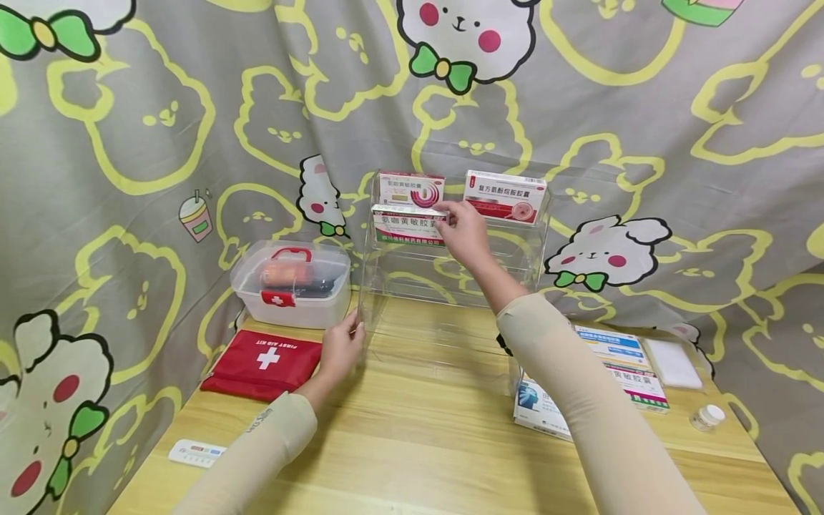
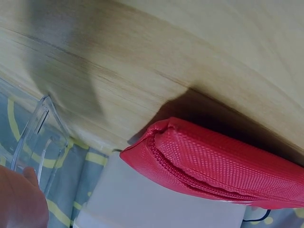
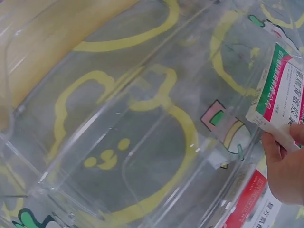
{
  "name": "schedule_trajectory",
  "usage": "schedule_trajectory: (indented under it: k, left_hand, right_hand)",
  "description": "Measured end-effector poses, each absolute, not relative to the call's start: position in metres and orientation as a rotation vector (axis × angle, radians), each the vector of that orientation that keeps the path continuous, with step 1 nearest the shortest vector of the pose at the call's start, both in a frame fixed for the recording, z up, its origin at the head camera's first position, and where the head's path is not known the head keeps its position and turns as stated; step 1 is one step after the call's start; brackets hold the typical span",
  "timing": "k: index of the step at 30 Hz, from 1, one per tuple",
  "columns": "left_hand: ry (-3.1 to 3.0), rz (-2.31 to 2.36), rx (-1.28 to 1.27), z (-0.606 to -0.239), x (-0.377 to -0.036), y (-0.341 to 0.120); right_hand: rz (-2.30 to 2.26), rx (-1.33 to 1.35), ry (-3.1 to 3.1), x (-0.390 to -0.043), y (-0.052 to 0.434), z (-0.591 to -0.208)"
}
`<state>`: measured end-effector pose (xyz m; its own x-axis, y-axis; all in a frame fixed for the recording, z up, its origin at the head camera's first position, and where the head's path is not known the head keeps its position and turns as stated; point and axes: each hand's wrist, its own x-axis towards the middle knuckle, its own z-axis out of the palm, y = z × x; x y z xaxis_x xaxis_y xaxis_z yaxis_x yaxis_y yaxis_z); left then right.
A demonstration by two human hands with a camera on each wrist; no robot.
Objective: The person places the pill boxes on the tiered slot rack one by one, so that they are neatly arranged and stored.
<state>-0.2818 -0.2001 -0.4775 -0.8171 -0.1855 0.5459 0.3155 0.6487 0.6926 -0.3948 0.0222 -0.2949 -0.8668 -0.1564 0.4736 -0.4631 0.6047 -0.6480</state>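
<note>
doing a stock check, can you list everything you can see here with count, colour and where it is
clear shelf rack: 1, transparent, middle back of the table
medicine boxes on the rack: 3, white with red or green; two on the top tier, one at the second tier, held
first aid box: 1, clear white with red handle, left of the rack
first aid pouch: 1, red, in front of that box
medicine boxes on the table: several, white and blue, right side, partly hidden
small jar: 1, white cap, far right
flat strip: 1, white, front left
table: 1, light wood
left hand: touches the rack's left edge
right hand: pinches the second-tier box
</note>
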Motion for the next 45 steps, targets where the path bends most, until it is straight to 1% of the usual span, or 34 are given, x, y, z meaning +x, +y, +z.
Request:
schedule_trajectory:
  k: [11,23,31,40,45]
  left_hand:
    - [-2.287,-1.122,-0.083,-0.478,-0.282,-0.199]
    - [-2.27,-1.138,-0.089,-0.478,-0.284,-0.201]
    - [-2.283,-1.144,-0.085,-0.481,-0.285,-0.201]
    - [-2.292,-1.126,-0.065,-0.48,-0.286,-0.2]
    - [-2.297,-1.135,-0.067,-0.481,-0.286,-0.2]
  right_hand:
    - [1.172,0.492,-2.474,-0.398,0.029,-0.308]
    - [1.015,0.474,-2.403,-0.401,0.024,-0.306]
    - [1.001,0.404,-2.335,-0.4,0.022,-0.303]
    - [0.852,0.372,-2.346,-0.4,0.021,-0.305]
    - [0.85,0.345,-2.36,-0.398,0.022,-0.306]
